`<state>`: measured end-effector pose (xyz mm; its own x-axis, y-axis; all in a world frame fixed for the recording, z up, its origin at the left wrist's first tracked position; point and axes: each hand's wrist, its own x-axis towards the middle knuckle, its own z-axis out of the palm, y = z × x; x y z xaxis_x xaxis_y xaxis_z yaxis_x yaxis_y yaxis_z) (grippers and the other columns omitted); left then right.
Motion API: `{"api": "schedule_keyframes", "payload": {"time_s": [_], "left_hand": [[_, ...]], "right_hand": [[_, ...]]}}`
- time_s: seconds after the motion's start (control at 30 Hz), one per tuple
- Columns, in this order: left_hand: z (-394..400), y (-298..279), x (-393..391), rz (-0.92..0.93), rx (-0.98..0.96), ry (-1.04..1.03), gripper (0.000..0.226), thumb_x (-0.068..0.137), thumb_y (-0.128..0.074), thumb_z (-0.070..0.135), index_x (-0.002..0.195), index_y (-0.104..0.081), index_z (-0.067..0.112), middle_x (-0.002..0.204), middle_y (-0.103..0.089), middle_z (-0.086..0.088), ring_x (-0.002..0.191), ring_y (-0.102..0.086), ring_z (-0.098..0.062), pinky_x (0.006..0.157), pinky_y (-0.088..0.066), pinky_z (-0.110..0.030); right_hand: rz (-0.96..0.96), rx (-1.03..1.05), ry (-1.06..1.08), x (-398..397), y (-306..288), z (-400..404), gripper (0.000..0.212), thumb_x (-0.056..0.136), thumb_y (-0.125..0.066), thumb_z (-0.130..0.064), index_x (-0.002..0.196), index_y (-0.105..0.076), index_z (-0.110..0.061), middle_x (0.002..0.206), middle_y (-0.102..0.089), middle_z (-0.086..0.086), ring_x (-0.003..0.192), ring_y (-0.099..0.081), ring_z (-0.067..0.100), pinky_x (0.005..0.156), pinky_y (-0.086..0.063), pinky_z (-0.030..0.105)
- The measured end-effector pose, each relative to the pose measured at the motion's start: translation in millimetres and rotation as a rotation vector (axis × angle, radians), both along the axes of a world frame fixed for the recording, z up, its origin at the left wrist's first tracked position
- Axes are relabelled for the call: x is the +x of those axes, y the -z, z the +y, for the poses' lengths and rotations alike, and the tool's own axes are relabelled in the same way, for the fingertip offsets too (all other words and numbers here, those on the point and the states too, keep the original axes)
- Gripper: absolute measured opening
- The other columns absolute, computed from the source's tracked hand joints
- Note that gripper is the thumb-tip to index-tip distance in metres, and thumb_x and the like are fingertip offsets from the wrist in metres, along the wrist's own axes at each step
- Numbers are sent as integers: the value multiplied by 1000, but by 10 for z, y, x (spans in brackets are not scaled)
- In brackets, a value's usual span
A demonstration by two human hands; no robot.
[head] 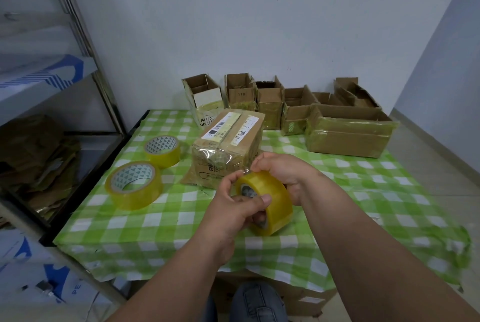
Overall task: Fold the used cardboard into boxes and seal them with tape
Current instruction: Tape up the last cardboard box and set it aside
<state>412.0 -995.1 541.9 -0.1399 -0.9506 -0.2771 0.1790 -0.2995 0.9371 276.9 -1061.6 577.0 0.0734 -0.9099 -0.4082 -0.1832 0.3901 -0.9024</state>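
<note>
A closed cardboard box (228,145) with white labels and glossy tape across its top stands mid-table. Just in front of it I hold a yellow tape roll (272,199) above the tablecloth. My left hand (233,207) grips the roll, thumb over its rim and fingers in the core. My right hand (280,171) holds the roll's far side, and its thumb and forefinger pinch the tape at the top of the roll.
Two more yellow tape rolls (162,150) (133,184) lie on the left of the green checked tablecloth (161,220). Several open cardboard boxes (348,129) line the back edge against the wall. A metal shelf (39,140) with flattened cardboard stands at the left.
</note>
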Motion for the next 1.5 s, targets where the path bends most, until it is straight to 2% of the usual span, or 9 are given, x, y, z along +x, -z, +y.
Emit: {"api": "schedule_keyframes", "payload": {"time_s": [0.2,0.3,0.4,0.5,0.63,1.07,1.3,1.4,1.5], "left_hand": [[9,6,82,-223,-105,-148,64,81,-78,31,136,-47,39,82,-72,-11,64,-70,-21,79,-58,-39],[-79,-26,198,-551,-447,-362,43,90,-67,25,132,-56,28,71,-63,8,67,-61,-7,68,-49,-20],[-256,-196,274,-949,-867,-445,39,91,-59,20,130,-59,24,95,-59,8,94,-52,-14,87,-38,-30],[-456,-435,227,-1177,-956,-206,42,92,-52,25,132,-59,35,119,-54,4,116,-43,-19,95,-25,-37],[-648,-439,257,-1420,-778,256,40,100,-45,29,130,-53,55,145,-38,18,137,-24,-12,109,-11,-38],[-725,-346,247,-1441,-766,184,42,99,-46,26,126,-56,56,143,-39,21,133,-25,-12,105,-15,-37],[-744,-362,288,-1288,-721,109,57,97,-50,15,146,-40,44,141,-53,10,133,-39,-15,110,-26,-35],[-738,-428,324,-1125,-597,54,51,99,-44,10,141,-50,40,140,-55,1,111,-57,-25,86,-48,-32],[-764,-446,410,-935,-537,-167,44,100,-42,7,127,-63,35,134,-57,-4,84,-58,-22,58,-43,-27]], "right_hand": [[31,16,7,-19,-42,-13,18,94,-57,-8,78,-60,-17,78,-58,9,68,-56,23,62,-49,31],[63,13,1,-66,-40,-22,17,94,-59,-11,79,-59,-18,84,-59,10,77,-56,25,71,-50,34],[105,10,-32,-66,-55,-19,15,95,-60,-13,80,-59,-18,86,-60,9,84,-55,26,77,-48,38],[108,-24,-69,-43,-66,-21,17,96,-57,-9,81,-58,-16,82,-61,5,83,-56,24,85,-48,40],[229,-77,-107,-64,-78,-30,19,95,-58,-9,78,-57,-19,82,-57,2,90,-51,23,89,-44,43],[515,-192,-29,-394,-251,75,13,100,-49,-12,90,-56,-18,78,-52,-1,64,-43,13,52,-32,25],[1176,-496,-169,-392,50,132,19,95,-40,-13,86,-41,-30,82,-47,-3,72,-51,25,59,-37,33],[1304,-536,-243,-384,240,198,21,92,-47,-15,89,-37,-33,87,-48,-2,84,-55,29,66,-42,34],[1284,-434,-288,-365,311,261,22,93,-50,-19,110,-43,-29,99,-57,2,95,-58,29,81,-49,41]]}}
